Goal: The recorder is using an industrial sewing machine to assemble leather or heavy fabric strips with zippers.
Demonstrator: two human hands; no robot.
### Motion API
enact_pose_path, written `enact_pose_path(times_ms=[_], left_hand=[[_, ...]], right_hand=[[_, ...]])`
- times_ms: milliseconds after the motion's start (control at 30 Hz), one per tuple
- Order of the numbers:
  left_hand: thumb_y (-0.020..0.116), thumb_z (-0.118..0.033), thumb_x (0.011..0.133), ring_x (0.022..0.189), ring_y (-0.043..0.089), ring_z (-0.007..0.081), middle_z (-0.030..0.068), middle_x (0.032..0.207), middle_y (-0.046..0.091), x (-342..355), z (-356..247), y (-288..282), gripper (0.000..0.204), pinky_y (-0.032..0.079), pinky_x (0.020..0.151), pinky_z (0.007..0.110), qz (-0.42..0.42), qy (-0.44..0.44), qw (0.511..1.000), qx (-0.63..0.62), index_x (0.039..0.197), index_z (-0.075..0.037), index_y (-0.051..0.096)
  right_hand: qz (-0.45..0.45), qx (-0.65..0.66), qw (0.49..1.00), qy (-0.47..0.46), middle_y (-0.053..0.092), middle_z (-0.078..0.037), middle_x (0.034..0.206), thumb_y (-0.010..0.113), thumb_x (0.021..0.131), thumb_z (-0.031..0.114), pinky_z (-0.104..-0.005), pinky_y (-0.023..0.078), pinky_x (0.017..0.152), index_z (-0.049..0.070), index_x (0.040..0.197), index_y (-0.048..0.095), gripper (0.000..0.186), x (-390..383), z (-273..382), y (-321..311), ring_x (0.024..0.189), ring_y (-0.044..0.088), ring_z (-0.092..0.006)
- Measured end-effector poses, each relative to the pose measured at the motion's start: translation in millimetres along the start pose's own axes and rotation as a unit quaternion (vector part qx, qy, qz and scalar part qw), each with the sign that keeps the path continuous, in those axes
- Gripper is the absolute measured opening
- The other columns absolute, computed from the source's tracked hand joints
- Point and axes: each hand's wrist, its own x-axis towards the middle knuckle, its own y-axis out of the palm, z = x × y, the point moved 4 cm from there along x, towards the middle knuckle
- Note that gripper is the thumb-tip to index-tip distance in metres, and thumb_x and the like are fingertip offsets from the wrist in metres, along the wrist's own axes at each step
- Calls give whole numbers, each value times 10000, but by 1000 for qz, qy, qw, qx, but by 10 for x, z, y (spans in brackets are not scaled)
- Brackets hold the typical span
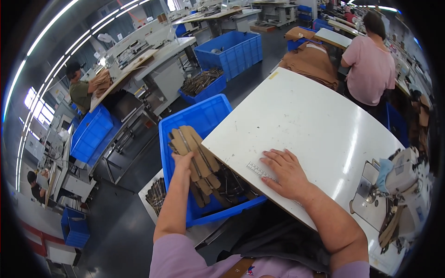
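Observation:
My left hand (183,161) is closed on the edge of a bundle of tan fabric pieces (197,153) with rounded ends and dark strips between them. The bundle is over a blue plastic bin (172,124) to the left of the white table (306,109). Deeper in that bin lie dark patterned fabric pieces (232,183), partly covered by the bundle and the table edge. My right hand (283,172) rests flat on the tabletop with its fingers spread, beside a printed ruler scale (255,168). It holds nothing.
A sewing machine (401,178) stands at the table's right end. Left of the bin, more patterned pieces (156,197) lie on a low white surface. Farther off are a bin of dark pieces (201,83), a large blue bin (238,58) and a co-worker in pink (371,65) near brown fabric (310,62).

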Motion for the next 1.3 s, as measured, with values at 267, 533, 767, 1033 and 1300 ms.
enact_pose_path(times_ms=[267, 533, 767, 1033, 1300], left_hand=[[777, 83, 757, 1192, 629, 302, 165, 1323, 554, -1796, -2020, -46, 945, 559, 988, 416, 254, 162, 947, -114, 1527, -58, 247], [744, 147, 808, 1244, 600, 251, 129, 1367, 512, -3702, -1874, 1121, 982, 551, 1023, 391, 454, 73, 869, -179, 1569, -96, 175], [668, -121, 1032, 1450, 360, 258, 199, 1569, 291, -5054, -1301, 1934, 947, 328, 1197, 409, 589, 61, 796, -126, 1595, -79, -93], [709, -247, 1008, 1412, 428, 286, 153, 1640, 299, -5340, -1023, 2287, 808, 413, 1097, 418, 752, 196, 629, 32, 1611, -96, 194], [764, -109, 917, 1112, 670, 185, 87, 1299, 687, -4898, -1022, 2518, 430, 521, 887, 331, 701, 242, 668, 71, 1313, -43, 608]], right_hand=[[-65, 140, 987, -33, 501, -238, 1525, 622, 1014, 432, -523, 319, 1218, 17, 1482, 498, 637, -171, -15, -140, 1420, 474, -386], [-82, 566, 817, 71, 324, -254, 1618, 681, 990, 513, -413, 270, 1248, -63, 1622, 174, 995, -952, 829, -839, 1511, 331, -318], [-190, 503, 806, 248, 492, -189, 1520, 819, 922, 336, -391, 342, 1208, -56, 1583, 274, 943, -2477, 445, -1192, 1418, 463, -263], [-218, 458, 773, 381, 589, -141, 1413, 907, 825, 230, -316, 415, 1112, -37, 1561, 368, 951, -4216, 464, -1657, 1285, 531, -189], [-379, 463, 641, 481, 703, -116, 1213, 874, 835, 202, -321, 548, 961, -35, 1433, 529, 730, -4926, 579, -2099, 1068, 690, -181]])
